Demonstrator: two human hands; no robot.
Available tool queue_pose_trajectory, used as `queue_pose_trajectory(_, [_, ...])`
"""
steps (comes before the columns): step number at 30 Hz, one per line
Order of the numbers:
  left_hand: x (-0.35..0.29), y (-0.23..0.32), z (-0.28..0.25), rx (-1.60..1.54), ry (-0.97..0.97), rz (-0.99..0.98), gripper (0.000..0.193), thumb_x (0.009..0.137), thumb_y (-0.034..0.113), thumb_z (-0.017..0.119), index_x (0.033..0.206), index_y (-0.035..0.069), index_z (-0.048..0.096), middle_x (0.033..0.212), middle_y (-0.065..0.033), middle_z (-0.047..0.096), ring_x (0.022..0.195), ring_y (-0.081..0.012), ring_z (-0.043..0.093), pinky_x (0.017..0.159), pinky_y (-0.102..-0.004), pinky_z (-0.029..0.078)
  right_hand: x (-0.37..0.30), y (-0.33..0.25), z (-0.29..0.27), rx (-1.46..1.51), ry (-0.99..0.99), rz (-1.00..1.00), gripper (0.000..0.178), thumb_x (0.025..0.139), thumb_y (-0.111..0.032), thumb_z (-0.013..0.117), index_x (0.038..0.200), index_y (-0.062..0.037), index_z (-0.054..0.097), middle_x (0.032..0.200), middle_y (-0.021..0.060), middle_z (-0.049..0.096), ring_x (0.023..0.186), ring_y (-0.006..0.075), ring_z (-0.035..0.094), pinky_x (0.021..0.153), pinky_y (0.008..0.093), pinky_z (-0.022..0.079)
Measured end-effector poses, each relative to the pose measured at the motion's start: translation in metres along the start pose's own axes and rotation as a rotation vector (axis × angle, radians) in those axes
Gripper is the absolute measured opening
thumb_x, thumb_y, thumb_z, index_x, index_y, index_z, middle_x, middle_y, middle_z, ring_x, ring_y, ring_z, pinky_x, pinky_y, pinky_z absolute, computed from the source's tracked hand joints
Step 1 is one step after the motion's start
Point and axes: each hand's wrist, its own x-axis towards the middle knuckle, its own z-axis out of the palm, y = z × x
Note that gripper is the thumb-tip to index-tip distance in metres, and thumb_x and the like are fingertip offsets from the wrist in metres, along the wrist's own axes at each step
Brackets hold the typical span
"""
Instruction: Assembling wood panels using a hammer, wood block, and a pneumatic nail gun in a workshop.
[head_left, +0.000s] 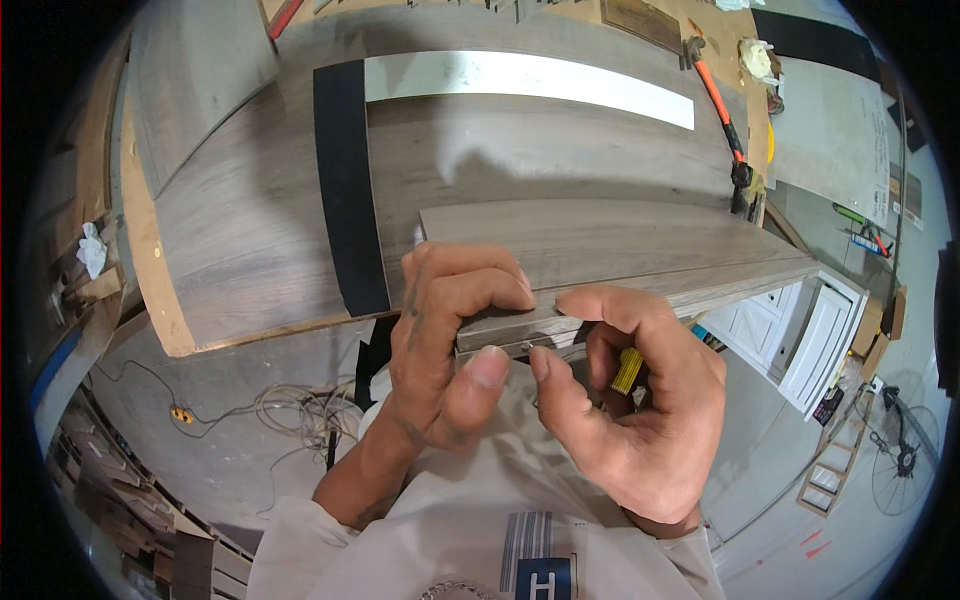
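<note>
A grey wood-grain board (620, 240) lies along the bench's near side, its narrow near edge toward me. My left hand (435, 345) is closed round the board's near left corner, fingers over the top and thumb at the edge face. Beside it, my right hand (640, 410) has its forefinger at the board's top edge and its thumb just below. A small pale bit (529, 346) shows at the edge by that thumb, too small to name. Tucked in the right hand's curled fingers is a yellow, dark-lined object (627, 371), mostly hidden.
On the large wood-grain panel (240, 220) lie a black strip (347, 190) and a white strip (520, 78). A hammer with an orange and black handle (716, 100) rests at the right. Coiled cable (300, 408) lies on the floor; a white panelled cabinet (790, 335) stands right.
</note>
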Motion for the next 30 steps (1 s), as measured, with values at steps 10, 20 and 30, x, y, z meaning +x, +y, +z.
queue_pose_trajectory(10, [0.002,-0.001,0.000,-0.012,-0.016,0.001,0.029,0.090,0.027,0.051,0.105,0.003,0.059,0.100,-0.0150,0.062,0.086,-0.0241,0.051,0.085,-0.0393,0.037,-0.001,0.002,0.003,-0.059,0.003,-0.051,0.031,0.078,-0.004,0.077,0.105,0.0002,0.063,0.074,0.0076,0.060,0.054,0.0136,0.056,0.048,0.0283,0.046])
queue_pose_trajectory(20, [0.006,-0.003,-0.002,0.014,-0.006,0.042,0.030,0.089,0.027,0.052,0.105,0.002,0.059,0.099,-0.0149,0.062,0.084,-0.0235,0.051,0.083,-0.0396,0.036,0.007,0.015,0.001,-0.142,0.047,-0.321,0.027,0.080,-0.005,0.077,0.102,0.0016,0.064,0.073,0.0062,0.059,0.051,0.0135,0.054,0.043,0.0283,0.045])
queue_pose_trajectory(30, [0.007,-0.005,-0.003,0.024,-0.032,0.066,0.029,0.090,0.026,0.053,0.105,0.002,0.059,0.098,-0.0150,0.063,0.083,-0.0231,0.051,0.082,-0.0403,0.036,0.009,0.018,0.003,-0.121,0.041,-0.365,0.027,0.079,-0.005,0.078,0.099,0.0059,0.062,0.085,0.0093,0.067,0.050,0.0134,0.054,0.039,0.0282,0.043])
